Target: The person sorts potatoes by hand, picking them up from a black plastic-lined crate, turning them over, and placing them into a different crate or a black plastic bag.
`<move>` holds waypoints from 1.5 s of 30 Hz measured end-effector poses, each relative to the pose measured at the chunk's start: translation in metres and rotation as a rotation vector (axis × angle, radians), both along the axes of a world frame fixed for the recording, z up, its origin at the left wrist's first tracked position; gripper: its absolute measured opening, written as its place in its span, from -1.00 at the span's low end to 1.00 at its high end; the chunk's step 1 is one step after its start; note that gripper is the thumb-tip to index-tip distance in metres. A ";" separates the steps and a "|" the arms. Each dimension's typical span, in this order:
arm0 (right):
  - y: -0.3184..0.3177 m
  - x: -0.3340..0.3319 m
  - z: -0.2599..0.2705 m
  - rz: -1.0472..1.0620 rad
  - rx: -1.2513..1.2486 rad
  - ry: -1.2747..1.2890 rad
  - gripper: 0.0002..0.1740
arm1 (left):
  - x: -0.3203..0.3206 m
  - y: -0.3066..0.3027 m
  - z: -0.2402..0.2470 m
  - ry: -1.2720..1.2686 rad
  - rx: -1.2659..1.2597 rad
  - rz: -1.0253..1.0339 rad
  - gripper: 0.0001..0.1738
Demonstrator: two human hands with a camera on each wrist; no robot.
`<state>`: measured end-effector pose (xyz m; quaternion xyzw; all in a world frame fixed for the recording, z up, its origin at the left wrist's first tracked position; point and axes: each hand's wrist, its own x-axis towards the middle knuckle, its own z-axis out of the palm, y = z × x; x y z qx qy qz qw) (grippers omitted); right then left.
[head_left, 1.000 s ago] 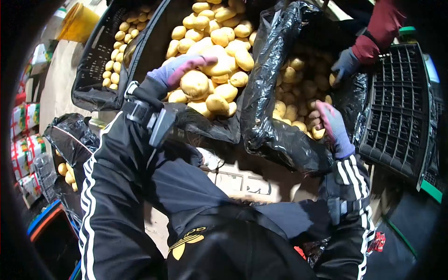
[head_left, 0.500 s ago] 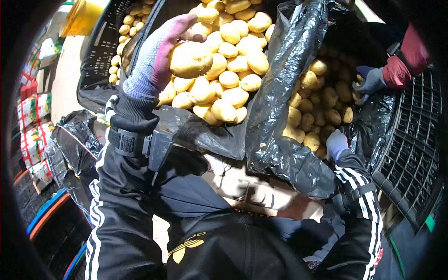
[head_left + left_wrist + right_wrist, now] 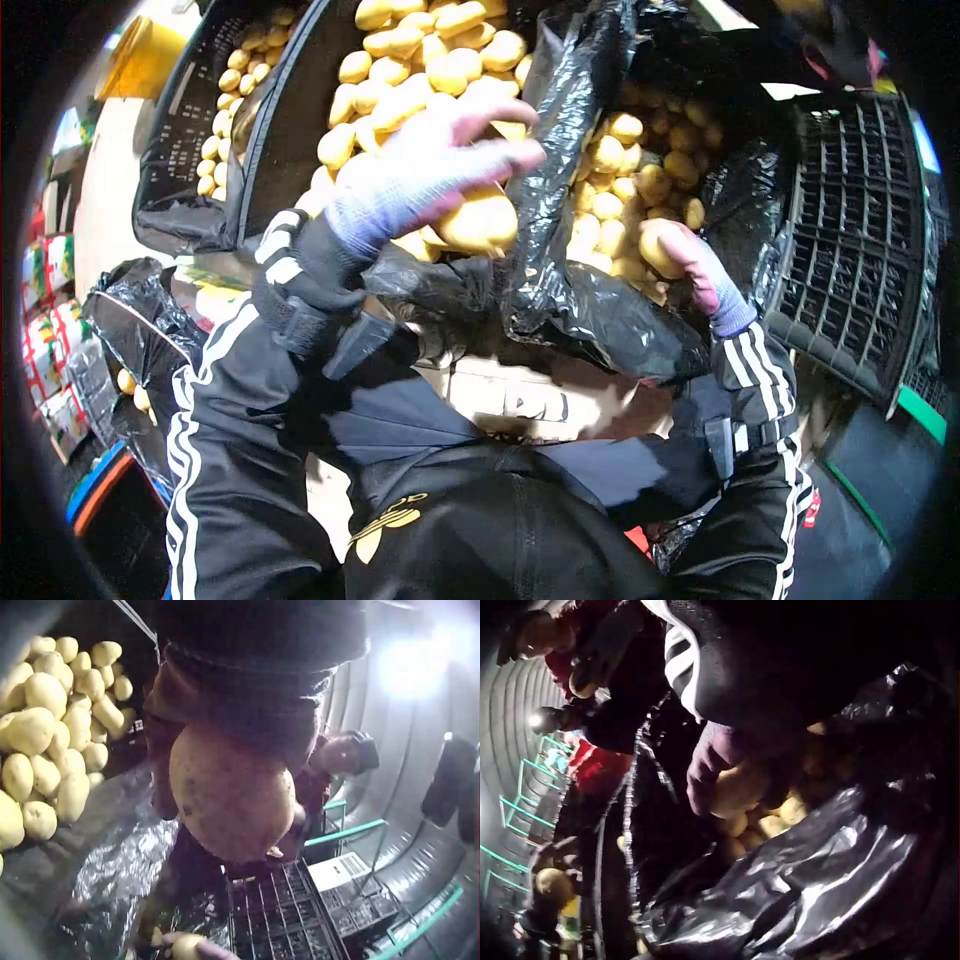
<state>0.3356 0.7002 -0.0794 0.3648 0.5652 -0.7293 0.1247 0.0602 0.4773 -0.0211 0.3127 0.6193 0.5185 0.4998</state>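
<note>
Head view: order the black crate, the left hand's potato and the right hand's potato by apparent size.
1. Black crate, clearly largest.
2. Left potato, in the left hand.
3. Right potato, in the right hand.
Left potato looks nearer the camera, so 2 versus 3 is unsure.

Head cam + 2 wrist cams, all close in.
Head cam looks fwd & down over the lap at left hand (image 3: 430,170), right hand (image 3: 700,270) & black bag (image 3: 590,300). L wrist cam sits under its hand, v. near the big potato (image 3: 232,791), facing right toward the empty crate (image 3: 277,915). R wrist cam peers past the smaller potato (image 3: 735,791) into the bag, shared w/ head view.
</note>
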 end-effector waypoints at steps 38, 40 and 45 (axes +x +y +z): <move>-0.098 -0.046 0.063 -0.189 0.177 0.038 -0.46 | 0.072 0.004 0.001 -0.167 0.084 -0.289 -0.19; -0.082 -0.050 0.069 -0.175 0.354 0.002 -0.52 | 0.064 0.005 -0.001 -0.034 0.108 -0.237 -0.19; -0.005 -0.022 -0.012 -0.328 0.240 -0.145 -0.65 | 0.018 0.002 -0.001 -0.192 0.026 0.043 -0.37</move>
